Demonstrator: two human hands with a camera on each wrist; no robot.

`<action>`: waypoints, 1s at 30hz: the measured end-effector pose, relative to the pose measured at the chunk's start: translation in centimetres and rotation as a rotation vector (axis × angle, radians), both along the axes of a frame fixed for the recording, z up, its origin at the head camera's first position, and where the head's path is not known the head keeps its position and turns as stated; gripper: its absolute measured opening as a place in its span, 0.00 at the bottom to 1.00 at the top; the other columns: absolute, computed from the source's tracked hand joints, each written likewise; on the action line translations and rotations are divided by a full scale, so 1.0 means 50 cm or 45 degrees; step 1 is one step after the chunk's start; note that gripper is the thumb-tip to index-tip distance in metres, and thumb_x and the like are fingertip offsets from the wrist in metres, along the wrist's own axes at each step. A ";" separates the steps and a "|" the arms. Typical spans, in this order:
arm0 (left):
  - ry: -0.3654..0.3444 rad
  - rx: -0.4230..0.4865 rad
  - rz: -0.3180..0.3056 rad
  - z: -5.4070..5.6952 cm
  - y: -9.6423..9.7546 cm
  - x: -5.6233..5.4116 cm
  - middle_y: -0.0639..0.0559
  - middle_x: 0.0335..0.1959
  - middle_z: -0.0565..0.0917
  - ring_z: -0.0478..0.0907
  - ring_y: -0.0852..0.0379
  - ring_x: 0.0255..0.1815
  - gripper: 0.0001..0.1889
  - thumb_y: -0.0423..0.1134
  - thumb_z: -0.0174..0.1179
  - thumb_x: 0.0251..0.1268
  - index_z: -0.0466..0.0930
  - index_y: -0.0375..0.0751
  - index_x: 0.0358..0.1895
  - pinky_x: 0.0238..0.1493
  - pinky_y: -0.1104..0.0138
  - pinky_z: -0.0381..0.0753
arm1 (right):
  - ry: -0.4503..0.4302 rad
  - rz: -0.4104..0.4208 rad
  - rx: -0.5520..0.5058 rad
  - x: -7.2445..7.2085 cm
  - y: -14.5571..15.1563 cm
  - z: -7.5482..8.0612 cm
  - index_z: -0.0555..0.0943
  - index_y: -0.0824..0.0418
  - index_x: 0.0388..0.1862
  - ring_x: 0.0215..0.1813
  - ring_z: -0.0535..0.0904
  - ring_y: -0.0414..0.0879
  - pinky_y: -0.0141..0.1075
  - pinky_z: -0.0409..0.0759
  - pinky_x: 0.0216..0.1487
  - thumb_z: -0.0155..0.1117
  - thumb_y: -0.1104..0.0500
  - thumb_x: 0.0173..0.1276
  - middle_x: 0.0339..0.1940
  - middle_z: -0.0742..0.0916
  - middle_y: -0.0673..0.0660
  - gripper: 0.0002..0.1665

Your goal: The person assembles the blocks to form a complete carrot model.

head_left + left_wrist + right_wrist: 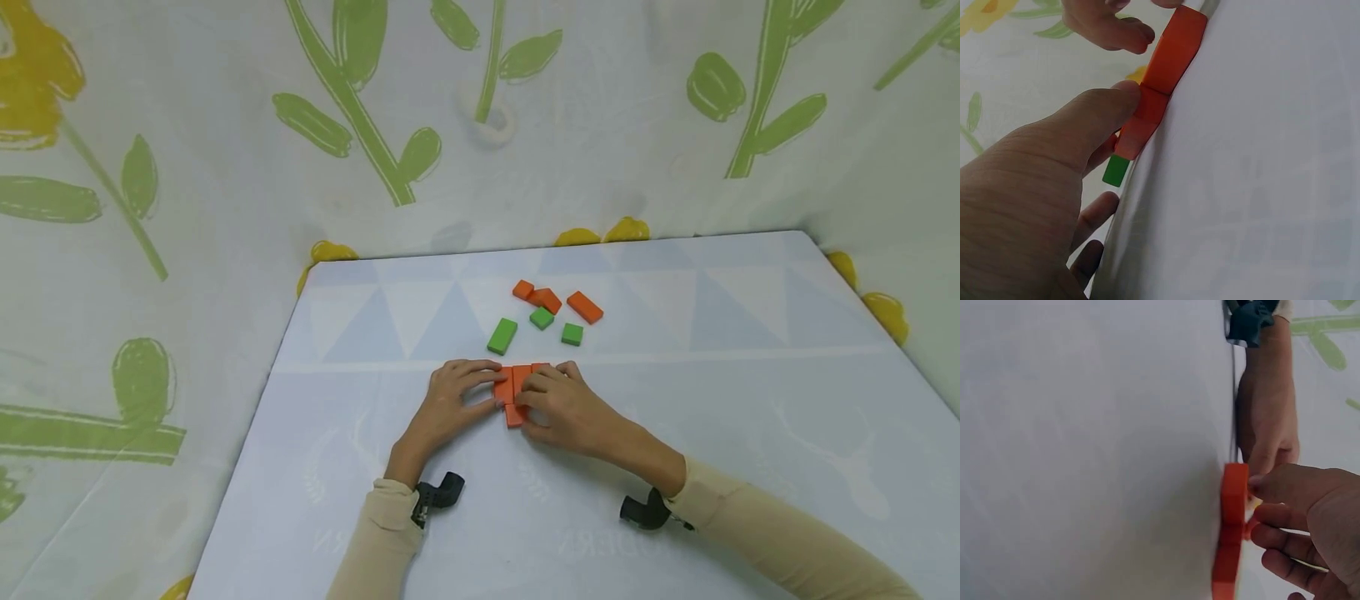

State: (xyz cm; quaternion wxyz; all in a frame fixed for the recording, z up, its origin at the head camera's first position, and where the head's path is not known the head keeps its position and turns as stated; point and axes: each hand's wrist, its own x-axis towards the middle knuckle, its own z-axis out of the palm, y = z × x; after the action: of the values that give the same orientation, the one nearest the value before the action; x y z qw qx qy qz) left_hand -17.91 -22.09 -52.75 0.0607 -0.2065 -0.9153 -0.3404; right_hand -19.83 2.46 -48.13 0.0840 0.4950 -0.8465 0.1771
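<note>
Several orange blocks lie side by side on the table, the left one (pixel 503 388) and a middle one (pixel 522 377) among them. A shorter orange block (pixel 513 417) sits at their near end. My left hand (pixel 457 398) holds the left block between thumb and index finger; its thumb presses the orange block (pixel 1147 115) in the left wrist view. From the right, my right hand (pixel 566 408) grips the near orange block, its thumb touching the orange block (pixel 1234 490) in the right wrist view. The right fingers hide part of the group.
Beyond the hands lie a long green block (pixel 502 336), two small green blocks (pixel 542 317) (pixel 572 334), a long orange block (pixel 585 307), a small orange block (pixel 523 289) and an angular orange block (pixel 547 300). The table (pixel 750 417) backs onto a flower-patterned curtain (pixel 600 125).
</note>
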 end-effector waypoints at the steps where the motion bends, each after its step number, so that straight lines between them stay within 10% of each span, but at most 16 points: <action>1: 0.004 -0.002 -0.002 0.001 0.000 -0.001 0.61 0.64 0.77 0.67 0.53 0.66 0.21 0.52 0.67 0.66 0.82 0.55 0.61 0.64 0.47 0.61 | -0.022 -0.015 -0.011 -0.005 0.002 0.005 0.87 0.54 0.40 0.49 0.75 0.45 0.45 0.66 0.49 0.79 0.55 0.56 0.40 0.83 0.47 0.13; 16: 0.008 0.000 -0.013 0.000 0.001 -0.001 0.61 0.63 0.78 0.67 0.51 0.66 0.21 0.51 0.67 0.65 0.83 0.55 0.60 0.64 0.46 0.61 | -0.119 -0.401 -0.020 -0.168 0.018 0.075 0.87 0.59 0.49 0.54 0.76 0.54 0.55 0.64 0.53 0.74 0.53 0.64 0.49 0.86 0.56 0.17; 30: 0.010 -0.004 -0.010 -0.001 0.001 0.003 0.64 0.64 0.77 0.67 0.55 0.67 0.20 0.53 0.67 0.66 0.83 0.57 0.59 0.64 0.47 0.61 | -0.271 -0.561 0.043 -0.306 -0.030 0.052 0.83 0.61 0.55 0.58 0.72 0.56 0.55 0.60 0.57 0.71 0.50 0.66 0.51 0.84 0.57 0.23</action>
State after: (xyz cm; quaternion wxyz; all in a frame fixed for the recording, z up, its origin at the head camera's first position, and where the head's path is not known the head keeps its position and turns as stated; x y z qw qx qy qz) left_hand -17.76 -22.02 -52.79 0.0624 -0.2116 -0.9147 -0.3385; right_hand -35.11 0.95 -45.50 0.0226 0.2783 -0.9409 0.1917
